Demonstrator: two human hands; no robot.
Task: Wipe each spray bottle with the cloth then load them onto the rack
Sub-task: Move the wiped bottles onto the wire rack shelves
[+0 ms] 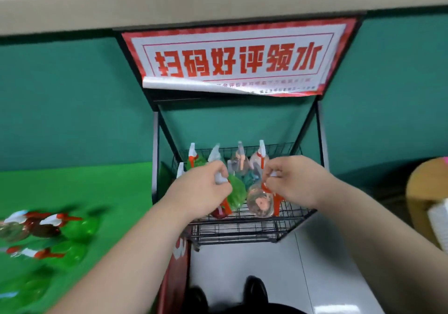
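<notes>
My left hand (206, 187) is curled tight around the white sprayer head of a green spray bottle (236, 192), whose body hangs below and to the right of my knuckles, long axis close to upright over the wire rack (242, 229). Just right of it, almost touching, hangs a clear bottle (260, 202) gripped the same way by my right hand (293, 180), fingers pinched shut on its trigger top. Both bottles sit above the front row, with four more standing behind them. Each hand is directly over its own bottle, so I judge the coming move is straight down. Far left, on the green table (72, 187), several bottles lie blurred, waiting. I see no cloth.
</notes>
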